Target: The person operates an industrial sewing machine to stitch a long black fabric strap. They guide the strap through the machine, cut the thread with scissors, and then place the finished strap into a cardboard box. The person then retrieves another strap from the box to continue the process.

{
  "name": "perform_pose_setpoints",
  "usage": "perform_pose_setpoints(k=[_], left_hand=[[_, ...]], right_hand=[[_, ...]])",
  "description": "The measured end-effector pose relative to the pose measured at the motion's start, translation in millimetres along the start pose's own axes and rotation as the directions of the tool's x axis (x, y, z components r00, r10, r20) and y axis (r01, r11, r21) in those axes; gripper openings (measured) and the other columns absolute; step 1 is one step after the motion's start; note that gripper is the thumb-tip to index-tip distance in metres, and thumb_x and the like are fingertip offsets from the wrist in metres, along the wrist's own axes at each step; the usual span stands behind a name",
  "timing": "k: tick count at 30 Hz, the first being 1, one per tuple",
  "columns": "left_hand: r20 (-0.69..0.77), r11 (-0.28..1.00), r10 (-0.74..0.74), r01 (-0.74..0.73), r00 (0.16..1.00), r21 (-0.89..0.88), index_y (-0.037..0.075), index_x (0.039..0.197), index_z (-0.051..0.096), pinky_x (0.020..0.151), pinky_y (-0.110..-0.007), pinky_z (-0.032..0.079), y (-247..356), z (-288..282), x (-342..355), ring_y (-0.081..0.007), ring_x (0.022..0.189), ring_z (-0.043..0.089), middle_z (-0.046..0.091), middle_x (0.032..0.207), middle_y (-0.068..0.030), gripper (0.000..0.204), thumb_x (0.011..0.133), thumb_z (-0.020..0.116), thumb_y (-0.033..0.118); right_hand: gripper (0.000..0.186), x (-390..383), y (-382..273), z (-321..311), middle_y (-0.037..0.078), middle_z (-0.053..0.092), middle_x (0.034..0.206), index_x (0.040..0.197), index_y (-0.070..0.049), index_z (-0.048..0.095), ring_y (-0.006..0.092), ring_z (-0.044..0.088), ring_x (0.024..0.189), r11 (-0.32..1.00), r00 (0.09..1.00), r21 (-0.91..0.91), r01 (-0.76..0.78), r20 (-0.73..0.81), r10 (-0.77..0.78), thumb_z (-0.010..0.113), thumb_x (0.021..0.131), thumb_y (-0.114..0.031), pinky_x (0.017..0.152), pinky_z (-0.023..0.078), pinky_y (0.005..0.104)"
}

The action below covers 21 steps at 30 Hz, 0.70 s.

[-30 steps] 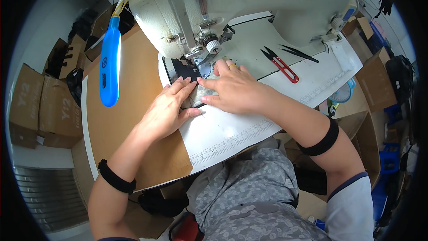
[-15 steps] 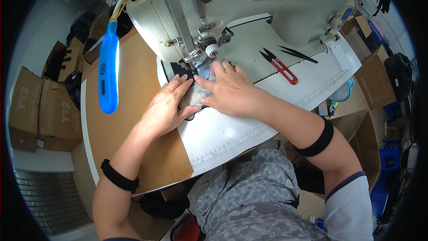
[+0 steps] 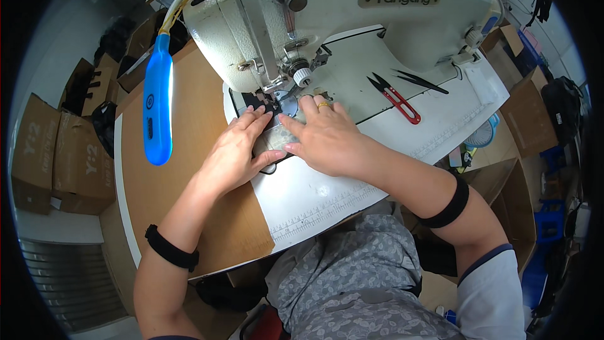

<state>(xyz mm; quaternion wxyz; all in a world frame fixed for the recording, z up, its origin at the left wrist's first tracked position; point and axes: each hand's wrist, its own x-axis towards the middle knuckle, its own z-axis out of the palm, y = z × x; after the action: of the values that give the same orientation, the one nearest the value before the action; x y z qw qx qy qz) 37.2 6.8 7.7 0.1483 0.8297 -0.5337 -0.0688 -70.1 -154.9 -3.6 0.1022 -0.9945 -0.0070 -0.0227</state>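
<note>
The white sewing machine (image 3: 214, 44) stands over the table, its needle and presser foot just ahead of my fingertips. My left hand (image 3: 236, 151) lies flat with fingers stretched forward, touching a dark piece (image 3: 250, 99) beside the presser foot. To its right, my right hand (image 3: 327, 135) rests palm down with fingers spread, a ring on one finger. Between the two hands shows a small pale, partly see-through piece (image 3: 272, 140); its kind I cannot make out. My thumbs nearly meet at its near edge. Neither hand is closed round anything.
Red-handled thread snips (image 3: 399, 102) and black tweezers (image 3: 420, 80) lie right of my right hand. A blue lamp (image 3: 157, 107) hangs at the left above the brown board (image 3: 182, 214). A printed ruler (image 3: 321, 217) runs along the table's front. Cardboard boxes (image 3: 85, 157) stand at the left.
The view has shifted slightly. My right index finger has drawn back a little from the presser foot area. My left hand stays almost as it was.
</note>
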Motion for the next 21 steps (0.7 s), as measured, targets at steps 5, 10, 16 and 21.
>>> perform_pose_setpoints(k=[5,10,16,21], left_hand=[[-0.034,1.0,0.013,-0.013,0.999,-0.009,-0.003,0.123,0.046,0.1,-0.041,0.036,-1.7,1.1,0.6,-0.036,0.123,0.039,0.045,0.129,-0.0205,0.056,0.079,0.065,0.028],[-0.086,0.999,0.019,-0.022,0.996,-0.033,-0.002,0.12,0.05,0.099,-0.041,0.037,-2.8,2.5,2.0,-0.0373,0.12,0.042,0.047,0.126,-0.0206,0.046,0.081,0.062,0.02],[-0.089,0.999,0.015,-0.018,0.996,-0.031,-0.001,0.12,0.05,0.099,-0.041,0.037,-8.0,5.2,3.4,-0.0372,0.119,0.043,0.048,0.126,-0.0205,0.042,0.082,0.06,0.015],[-0.085,0.998,0.004,-0.009,0.996,-0.06,-0.001,0.119,0.05,0.099,-0.042,0.037,-7.4,4.1,4.9,-0.0373,0.119,0.043,0.048,0.126,-0.0203,0.039,0.083,0.058,0.013]], right_hand=[[0.048,1.5,0.0,2.1,0.016,0.043,0.116,0.127,-0.008,0.048,0.0296,0.039,0.112,1.0,1.0,-0.015,-0.003,-0.017,0.003,0.05,0.088,-0.036,0.089,0.033,0.0431],[0.048,2.7,-0.7,3.6,0.015,0.043,0.114,0.127,-0.008,0.048,0.0287,0.039,0.11,0.999,0.999,-0.033,-0.006,-0.035,0.005,0.05,0.088,-0.036,0.088,0.034,0.0422],[0.048,3.7,-2.7,2.2,0.015,0.044,0.113,0.126,-0.008,0.049,0.0279,0.04,0.109,0.999,0.999,-0.032,-0.017,-0.039,0.016,0.049,0.088,-0.036,0.086,0.034,0.0416],[0.048,5.3,-2.0,4.3,0.014,0.044,0.113,0.127,-0.008,0.048,0.0276,0.041,0.108,0.999,0.999,-0.041,-0.025,-0.041,0.023,0.048,0.088,-0.037,0.086,0.034,0.0415]])
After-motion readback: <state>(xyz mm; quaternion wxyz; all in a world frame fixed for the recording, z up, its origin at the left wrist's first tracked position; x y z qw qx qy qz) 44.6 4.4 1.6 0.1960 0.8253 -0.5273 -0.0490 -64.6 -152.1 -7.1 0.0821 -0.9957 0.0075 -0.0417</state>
